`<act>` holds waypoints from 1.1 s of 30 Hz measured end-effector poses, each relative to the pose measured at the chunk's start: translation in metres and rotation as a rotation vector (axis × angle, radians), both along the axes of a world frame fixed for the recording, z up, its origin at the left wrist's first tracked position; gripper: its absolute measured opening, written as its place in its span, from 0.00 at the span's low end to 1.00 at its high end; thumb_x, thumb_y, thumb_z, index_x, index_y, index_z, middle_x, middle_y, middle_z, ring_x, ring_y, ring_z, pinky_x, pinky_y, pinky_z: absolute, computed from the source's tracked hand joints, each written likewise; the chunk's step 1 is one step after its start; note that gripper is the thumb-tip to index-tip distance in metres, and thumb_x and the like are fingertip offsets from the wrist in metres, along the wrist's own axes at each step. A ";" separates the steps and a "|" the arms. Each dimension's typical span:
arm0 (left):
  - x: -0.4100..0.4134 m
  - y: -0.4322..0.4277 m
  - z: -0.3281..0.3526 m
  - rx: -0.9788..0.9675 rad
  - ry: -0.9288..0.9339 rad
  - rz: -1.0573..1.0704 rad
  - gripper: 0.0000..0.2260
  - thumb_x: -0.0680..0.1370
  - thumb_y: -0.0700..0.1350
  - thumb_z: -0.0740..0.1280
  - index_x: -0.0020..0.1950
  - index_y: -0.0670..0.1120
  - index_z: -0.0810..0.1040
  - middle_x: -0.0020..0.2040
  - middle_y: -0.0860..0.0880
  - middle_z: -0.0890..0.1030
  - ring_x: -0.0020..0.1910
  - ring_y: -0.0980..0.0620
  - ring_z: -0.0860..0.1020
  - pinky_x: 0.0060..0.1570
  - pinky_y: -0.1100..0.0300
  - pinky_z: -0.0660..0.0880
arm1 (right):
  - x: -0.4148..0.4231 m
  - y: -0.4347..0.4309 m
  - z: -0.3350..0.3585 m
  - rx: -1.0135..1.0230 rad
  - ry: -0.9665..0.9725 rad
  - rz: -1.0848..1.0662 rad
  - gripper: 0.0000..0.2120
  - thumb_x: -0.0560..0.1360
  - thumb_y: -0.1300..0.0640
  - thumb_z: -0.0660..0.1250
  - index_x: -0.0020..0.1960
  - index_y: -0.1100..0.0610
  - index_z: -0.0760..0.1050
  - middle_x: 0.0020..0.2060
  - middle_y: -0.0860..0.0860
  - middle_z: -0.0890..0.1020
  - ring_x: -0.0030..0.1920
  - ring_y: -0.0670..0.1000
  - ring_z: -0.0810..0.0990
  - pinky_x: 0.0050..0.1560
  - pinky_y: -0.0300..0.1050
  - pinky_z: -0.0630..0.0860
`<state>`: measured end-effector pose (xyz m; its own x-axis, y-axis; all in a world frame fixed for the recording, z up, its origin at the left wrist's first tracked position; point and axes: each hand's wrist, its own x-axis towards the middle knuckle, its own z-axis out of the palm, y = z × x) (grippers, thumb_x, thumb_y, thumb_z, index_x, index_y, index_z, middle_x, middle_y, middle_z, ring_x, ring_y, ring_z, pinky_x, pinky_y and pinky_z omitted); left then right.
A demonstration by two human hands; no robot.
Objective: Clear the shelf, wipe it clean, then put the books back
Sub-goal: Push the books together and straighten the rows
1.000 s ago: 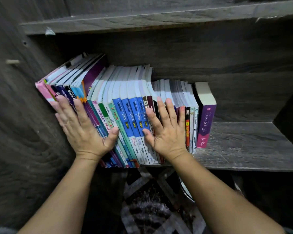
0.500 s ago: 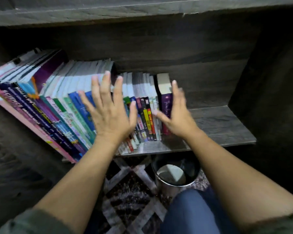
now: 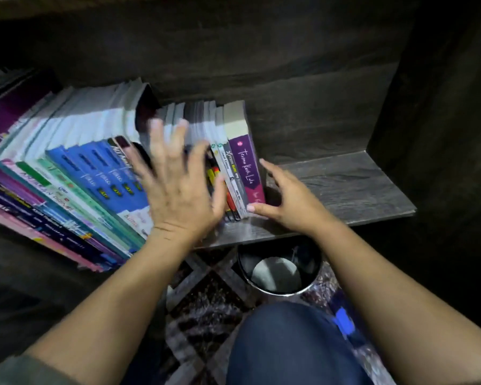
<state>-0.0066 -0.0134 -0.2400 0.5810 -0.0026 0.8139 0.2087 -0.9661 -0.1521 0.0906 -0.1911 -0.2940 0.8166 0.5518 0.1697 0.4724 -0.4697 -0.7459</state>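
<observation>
A row of books (image 3: 75, 168) leans to the left on a dark grey wooden shelf (image 3: 345, 187). The purple book (image 3: 245, 165) stands at the row's right end. My left hand (image 3: 178, 190) is spread flat, fingers straight and blurred, over the spines of the small books in the middle of the row. At the right end my right hand (image 3: 286, 198) cups the purple book, thumb at its lower spine and fingers along its right side. The right part of the shelf board is bare.
Below the shelf edge a round metal bin (image 3: 279, 269) stands on a patterned rug (image 3: 206, 307). My knee in blue cloth (image 3: 292, 345) is in front of it. The shelf's side wall (image 3: 428, 107) closes the right end.
My left hand has slid right along the spines toward the small books. My right hand has moved from the purple book's spine to its right side. The view has shifted right and closer.
</observation>
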 end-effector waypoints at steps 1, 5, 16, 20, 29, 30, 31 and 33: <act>0.000 -0.014 -0.007 0.034 0.114 -0.145 0.20 0.74 0.51 0.64 0.62 0.42 0.76 0.69 0.39 0.69 0.73 0.37 0.60 0.72 0.37 0.44 | -0.006 -0.016 -0.006 -0.028 -0.038 -0.029 0.41 0.68 0.41 0.75 0.75 0.50 0.63 0.68 0.52 0.73 0.67 0.50 0.72 0.68 0.41 0.66; 0.013 -0.059 -0.054 0.058 0.640 -0.546 0.18 0.73 0.49 0.62 0.58 0.41 0.78 0.60 0.41 0.77 0.63 0.40 0.74 0.65 0.47 0.69 | -0.036 -0.087 -0.046 -0.093 -0.044 -0.174 0.13 0.74 0.52 0.72 0.57 0.54 0.80 0.48 0.48 0.84 0.49 0.49 0.82 0.53 0.44 0.76; 0.072 -0.097 -0.129 -0.103 0.959 -0.566 0.24 0.83 0.50 0.54 0.79 0.52 0.54 0.79 0.48 0.54 0.78 0.45 0.52 0.75 0.46 0.52 | -0.076 -0.167 -0.199 -0.716 0.460 -0.361 0.14 0.75 0.54 0.65 0.60 0.56 0.72 0.56 0.59 0.80 0.56 0.60 0.80 0.53 0.48 0.75; 0.074 -0.092 -0.132 -0.060 0.912 -0.553 0.23 0.83 0.52 0.52 0.79 0.54 0.53 0.80 0.49 0.53 0.78 0.45 0.52 0.74 0.47 0.50 | -0.085 -0.167 -0.229 -0.790 0.583 -0.428 0.16 0.78 0.56 0.62 0.64 0.59 0.71 0.59 0.59 0.79 0.59 0.60 0.79 0.56 0.50 0.75; 0.069 -0.096 -0.127 -0.098 0.927 -0.513 0.24 0.83 0.52 0.53 0.79 0.57 0.51 0.80 0.51 0.52 0.78 0.48 0.49 0.75 0.50 0.46 | -0.088 -0.156 -0.210 -0.825 0.393 -0.515 0.12 0.79 0.61 0.58 0.62 0.58 0.70 0.56 0.55 0.78 0.55 0.55 0.80 0.53 0.49 0.78; 0.068 -0.099 -0.125 -0.129 0.944 -0.506 0.24 0.83 0.52 0.53 0.79 0.57 0.51 0.80 0.52 0.51 0.78 0.49 0.48 0.75 0.50 0.45 | -0.090 -0.157 -0.208 -0.853 0.432 -0.494 0.12 0.80 0.61 0.57 0.63 0.58 0.71 0.57 0.55 0.78 0.56 0.55 0.79 0.54 0.48 0.78; 0.067 -0.102 -0.122 -0.172 0.971 -0.494 0.24 0.84 0.51 0.53 0.79 0.57 0.50 0.80 0.52 0.50 0.79 0.49 0.47 0.75 0.49 0.43 | -0.092 -0.159 -0.204 -0.878 0.470 -0.476 0.13 0.80 0.61 0.56 0.63 0.57 0.72 0.59 0.55 0.78 0.58 0.55 0.79 0.56 0.48 0.76; 0.064 -0.110 -0.112 -0.254 1.060 -0.450 0.25 0.83 0.50 0.53 0.79 0.57 0.50 0.80 0.53 0.48 0.79 0.50 0.46 0.76 0.48 0.43 | -0.097 -0.163 -0.193 -0.903 0.498 -0.468 0.14 0.80 0.61 0.55 0.62 0.57 0.74 0.60 0.55 0.79 0.59 0.55 0.79 0.56 0.48 0.75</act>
